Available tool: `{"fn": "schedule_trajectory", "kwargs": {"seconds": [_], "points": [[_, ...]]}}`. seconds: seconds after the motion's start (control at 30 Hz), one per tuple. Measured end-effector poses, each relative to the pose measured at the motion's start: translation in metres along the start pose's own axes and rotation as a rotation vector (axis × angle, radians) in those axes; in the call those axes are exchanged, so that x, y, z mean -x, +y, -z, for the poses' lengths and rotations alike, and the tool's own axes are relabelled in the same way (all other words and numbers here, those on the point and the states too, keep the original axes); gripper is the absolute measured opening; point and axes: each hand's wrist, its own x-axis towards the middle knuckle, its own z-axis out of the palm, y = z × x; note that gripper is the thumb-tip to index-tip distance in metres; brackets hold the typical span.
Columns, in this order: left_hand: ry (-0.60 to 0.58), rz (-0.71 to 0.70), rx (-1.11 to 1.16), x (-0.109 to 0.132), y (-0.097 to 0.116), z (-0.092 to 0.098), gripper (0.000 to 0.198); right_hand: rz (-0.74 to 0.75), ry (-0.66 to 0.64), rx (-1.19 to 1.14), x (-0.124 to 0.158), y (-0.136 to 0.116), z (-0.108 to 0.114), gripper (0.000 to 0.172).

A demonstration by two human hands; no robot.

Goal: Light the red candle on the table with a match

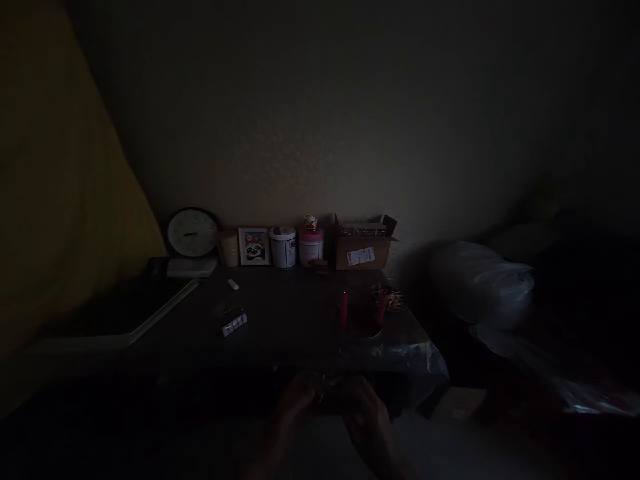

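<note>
Handling a small pale item (pixel 323 395) just off front edge of table (pixel 285 307), L hand (pixel 302 388) & R hand (pixel 364 403) bracket it, grips too dark to tell; next move prob. calls for steady fingertips.

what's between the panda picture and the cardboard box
In the head view, a white canister and a pink canister topped by a figurine; a small reddish item lies in front.

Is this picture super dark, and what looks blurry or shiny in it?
Head view: yes, very dim, almost black at the far right; head view: left hand and right hand look murky and soft-edged; head view: pale glints show on the plastic bag and plastic cover.
</note>
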Motion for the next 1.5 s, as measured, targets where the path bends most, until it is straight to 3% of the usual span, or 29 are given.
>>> {"fn": "schedule_trajectory", "kwargs": {"seconds": [0.1, 0.23, 0.43, 0.57, 0.73, 0.8, 0.93, 1.1, 1.23, 1.5], "points": [[-0.007, 0.015, -0.016, 0.000, 0.005, -0.004, 0.019, -0.008, 0.041, -0.030, -0.001, -0.001, -0.002, 0.017], [0.077, -0.006, 0.022, 0.002, 0.007, -0.008, 0.024, -0.011, 0.061, -0.075, -0.002, -0.001, -0.004, 0.014], [0.064, 0.026, 0.054, 0.003, 0.007, -0.010, 0.025, -0.116, 0.022, -0.187, -0.006, -0.009, -0.004, 0.020], [0.119, 0.023, 0.077, 0.001, 0.006, -0.012, 0.025, -0.227, 0.046, -0.207, -0.008, -0.015, -0.005, 0.023], [0.047, 0.038, 0.090, 0.007, 0.019, -0.021, 0.019, -0.356, 0.114, -0.309, -0.010, -0.017, -0.008, 0.042], [0.023, 0.042, 0.072, 0.012, 0.027, -0.023, 0.020, -0.327, 0.146, -0.264, -0.011, -0.018, -0.008, 0.044], [0.091, 0.101, 0.119, 0.020, 0.033, -0.023, 0.031, -0.239, 0.164, -0.175, -0.012, -0.019, -0.007, 0.038], [0.124, 0.115, 0.159, 0.017, 0.014, -0.012, 0.033, -0.241, 0.136, -0.232, -0.012, -0.015, -0.009, 0.032], [0.153, 0.071, 0.119, 0.016, 0.005, -0.005, 0.029, -0.222, 0.199, -0.189, -0.014, -0.015, -0.010, 0.029], [0.169, 0.139, 0.137, 0.023, 0.021, -0.011, 0.027, -0.185, 0.211, -0.117, -0.014, -0.014, -0.010, 0.033]]}}
